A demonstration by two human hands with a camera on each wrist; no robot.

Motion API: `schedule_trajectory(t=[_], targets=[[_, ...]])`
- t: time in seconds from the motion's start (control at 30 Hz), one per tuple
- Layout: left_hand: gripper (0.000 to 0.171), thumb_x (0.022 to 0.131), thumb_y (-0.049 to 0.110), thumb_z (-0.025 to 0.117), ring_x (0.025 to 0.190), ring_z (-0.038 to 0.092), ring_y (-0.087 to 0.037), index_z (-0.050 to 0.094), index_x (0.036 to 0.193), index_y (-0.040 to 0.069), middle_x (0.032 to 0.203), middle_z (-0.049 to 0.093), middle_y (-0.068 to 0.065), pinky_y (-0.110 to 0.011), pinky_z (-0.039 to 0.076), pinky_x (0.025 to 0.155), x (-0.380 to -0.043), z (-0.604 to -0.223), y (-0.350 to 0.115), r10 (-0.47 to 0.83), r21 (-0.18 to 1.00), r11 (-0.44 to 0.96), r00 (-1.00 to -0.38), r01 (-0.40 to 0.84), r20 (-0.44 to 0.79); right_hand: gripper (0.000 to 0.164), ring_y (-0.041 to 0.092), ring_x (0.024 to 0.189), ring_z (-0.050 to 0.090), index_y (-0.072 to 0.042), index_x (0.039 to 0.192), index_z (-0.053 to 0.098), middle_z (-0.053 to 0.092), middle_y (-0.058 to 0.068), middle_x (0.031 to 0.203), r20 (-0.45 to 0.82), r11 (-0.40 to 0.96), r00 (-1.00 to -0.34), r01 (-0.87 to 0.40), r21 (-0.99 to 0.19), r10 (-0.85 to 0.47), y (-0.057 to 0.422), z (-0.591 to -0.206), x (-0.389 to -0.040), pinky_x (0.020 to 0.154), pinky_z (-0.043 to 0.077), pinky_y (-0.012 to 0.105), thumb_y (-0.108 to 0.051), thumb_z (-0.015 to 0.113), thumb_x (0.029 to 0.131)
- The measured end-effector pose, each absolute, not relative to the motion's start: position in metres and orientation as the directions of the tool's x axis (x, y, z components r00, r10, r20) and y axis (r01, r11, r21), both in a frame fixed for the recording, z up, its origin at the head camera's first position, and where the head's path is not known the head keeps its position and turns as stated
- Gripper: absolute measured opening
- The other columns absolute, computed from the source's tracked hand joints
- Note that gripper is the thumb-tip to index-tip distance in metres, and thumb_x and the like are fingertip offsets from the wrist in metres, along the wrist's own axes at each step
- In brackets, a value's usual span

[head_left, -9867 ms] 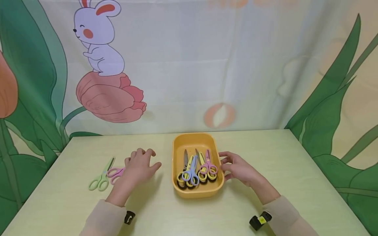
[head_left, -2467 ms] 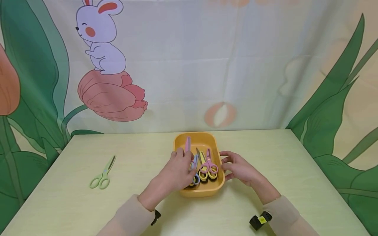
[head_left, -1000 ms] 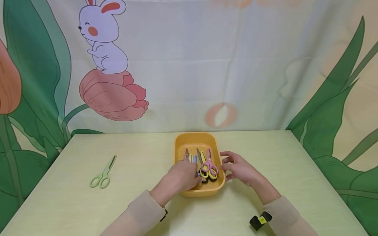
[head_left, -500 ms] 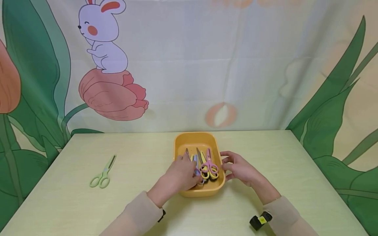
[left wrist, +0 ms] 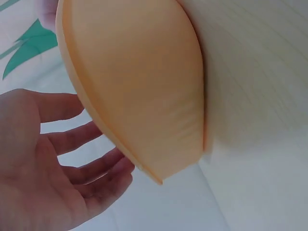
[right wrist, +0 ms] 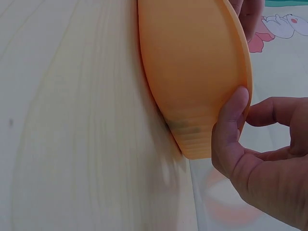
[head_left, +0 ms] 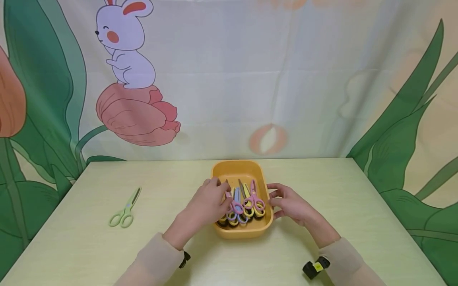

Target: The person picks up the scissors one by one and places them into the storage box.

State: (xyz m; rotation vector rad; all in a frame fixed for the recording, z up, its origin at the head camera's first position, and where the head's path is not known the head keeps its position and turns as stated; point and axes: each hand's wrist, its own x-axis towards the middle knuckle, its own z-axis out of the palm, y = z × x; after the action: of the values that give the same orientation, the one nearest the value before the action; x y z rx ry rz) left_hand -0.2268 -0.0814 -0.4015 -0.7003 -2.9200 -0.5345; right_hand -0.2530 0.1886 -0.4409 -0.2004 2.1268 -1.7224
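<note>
My left hand [head_left: 208,201] hovers over the left rim of a yellow tray [head_left: 243,234], its fingers loosely bent and holding nothing. Just past its fingertips a pair of pink-purple scissors [head_left: 236,207] lies on top of other scissors in the tray. My right hand [head_left: 290,204] pinches the tray's right rim; in the right wrist view its thumb [right wrist: 233,108] presses the outer wall. Blue scissors [head_left: 237,194], pink scissors [head_left: 253,190] and several yellow and black-handled pairs lie in the tray, handles toward me. My left hand hides part of the tray's left side.
Green scissors [head_left: 125,210] lie alone on the pale wooden table [head_left: 168,178], left of the tray. Behind the table hangs a printed curtain [head_left: 214,79] with a rabbit and flowers. A black wrist device [head_left: 315,267] sits under the right sleeve.
My left hand took the pink-purple scissors from the table into the tray, let them go there, and has drawn back left and up. The right hand has stayed on the rim.
</note>
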Motion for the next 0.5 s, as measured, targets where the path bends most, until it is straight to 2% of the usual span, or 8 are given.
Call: schedule_trajectory(t=[0.17,0.5], targets=[[0.016,0.098,0.018,0.069,0.087,0.049,-0.026,0.069,0.110,0.008,0.097,0.053,-0.007,-0.038,0.046,0.072,-0.228,-0.401,-0.094,0.395,0.337,0.824,-0.888,0.456,0.237,0.058,0.029,0.096,0.063,0.007,0.152,0.033,0.046,0.025,0.121,-0.214,0.237,-0.912,0.134,-0.962,-0.351,0.189,-0.441,-0.253,0.071,0.062,0.039,0.000,0.055,0.098],[0.013,0.099,0.013,0.066,0.096,0.054,-0.030,0.067,0.110,0.006,0.104,0.056,-0.011,-0.044,0.048,0.082,-0.229,-0.407,-0.120,0.345,0.400,0.816,-0.906,0.418,0.244,0.059,0.028,0.095,0.063,0.006,0.152,0.032,0.045,0.024,0.121,-0.216,0.237,-0.909,0.136,-0.962,-0.357,0.189,-0.441,-0.254,0.071,0.062,0.039,-0.001,0.056,0.098]])
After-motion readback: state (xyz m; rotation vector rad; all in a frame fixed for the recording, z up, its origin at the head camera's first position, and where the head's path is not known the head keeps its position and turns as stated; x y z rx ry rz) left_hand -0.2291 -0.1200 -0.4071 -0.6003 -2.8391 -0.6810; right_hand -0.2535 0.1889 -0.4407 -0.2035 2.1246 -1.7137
